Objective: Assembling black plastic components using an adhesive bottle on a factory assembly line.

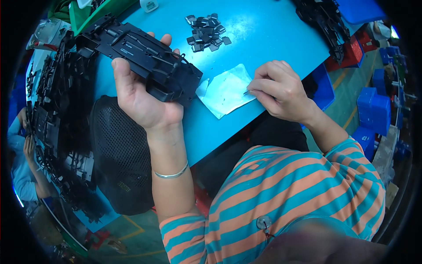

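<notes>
My left hand (143,99) is closed round the underside of a long black plastic toy car chassis (147,57), held tilted above the blue tabletop. Moulded pipes and ridges show on its upturned face. Over the right part of the table, my right hand (279,88) pinches a tiny dark piece at the fingertips, too small to name. Just beside those fingertips lies a crumpled, pale sheet (228,90) with small specks on it. Farther back is a loose pile of small black flat pieces (205,31).
Many black plastic parts (52,119) are heaped at the left, next to a black mesh chair back (121,154). More black parts (323,26) lie at the far right, near a red bin (351,53). A green crate (88,17) stands back left. Another person's hands (27,141) show far left.
</notes>
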A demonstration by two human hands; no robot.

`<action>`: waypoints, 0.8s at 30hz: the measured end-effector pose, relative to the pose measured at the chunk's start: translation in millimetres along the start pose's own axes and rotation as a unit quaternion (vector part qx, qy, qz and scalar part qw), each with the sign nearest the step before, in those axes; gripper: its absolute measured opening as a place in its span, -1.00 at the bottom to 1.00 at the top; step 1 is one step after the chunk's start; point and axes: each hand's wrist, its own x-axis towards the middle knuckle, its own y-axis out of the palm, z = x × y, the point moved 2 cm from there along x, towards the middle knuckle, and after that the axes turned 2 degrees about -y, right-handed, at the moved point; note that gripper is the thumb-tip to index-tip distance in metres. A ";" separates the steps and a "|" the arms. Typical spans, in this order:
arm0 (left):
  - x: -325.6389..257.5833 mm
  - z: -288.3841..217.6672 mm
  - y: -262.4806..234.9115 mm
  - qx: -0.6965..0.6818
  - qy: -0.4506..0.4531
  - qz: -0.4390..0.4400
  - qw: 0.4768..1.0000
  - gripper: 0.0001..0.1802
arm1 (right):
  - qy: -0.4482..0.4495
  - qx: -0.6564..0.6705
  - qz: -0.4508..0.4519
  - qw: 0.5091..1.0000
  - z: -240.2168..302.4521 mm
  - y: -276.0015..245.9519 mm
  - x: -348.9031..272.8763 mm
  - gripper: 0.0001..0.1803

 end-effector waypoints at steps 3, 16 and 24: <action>1.4 1.3 -2.1 -0.006 -0.004 0.005 1.000 -0.47 | -0.004 -0.008 0.004 1.000 1.3 1.1 -0.2 -0.90; 1.8 0.6 -5.3 -0.026 -0.041 0.012 0.999 -0.43 | 0.326 0.539 -0.029 0.776 -11.4 0.8 16.2 -0.94; 1.4 5.8 -5.0 -0.024 -0.034 0.019 0.999 -0.45 | 0.407 0.742 -0.058 0.530 -12.5 10.9 25.2 -0.89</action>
